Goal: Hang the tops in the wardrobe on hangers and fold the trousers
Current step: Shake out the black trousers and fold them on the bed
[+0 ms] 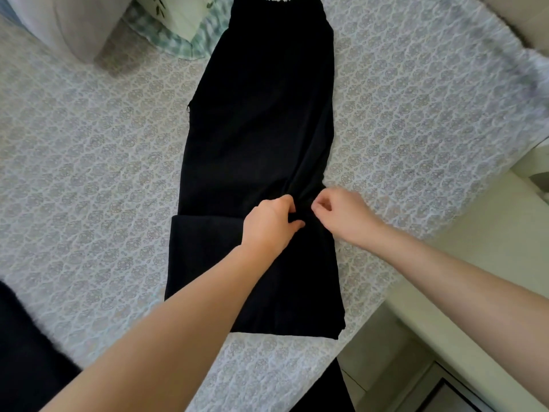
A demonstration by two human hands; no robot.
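So the black trousers (261, 114) lie along the bed (89, 173), waistband at 12 o'clock, leg end folded up. The left hand (271, 224) and right hand (341, 215) both pinch the fold's edge with curled fingers. Uneven tugging could skew it, imo.

Left hand (269, 224) beside right hand (344, 215), pinch grips
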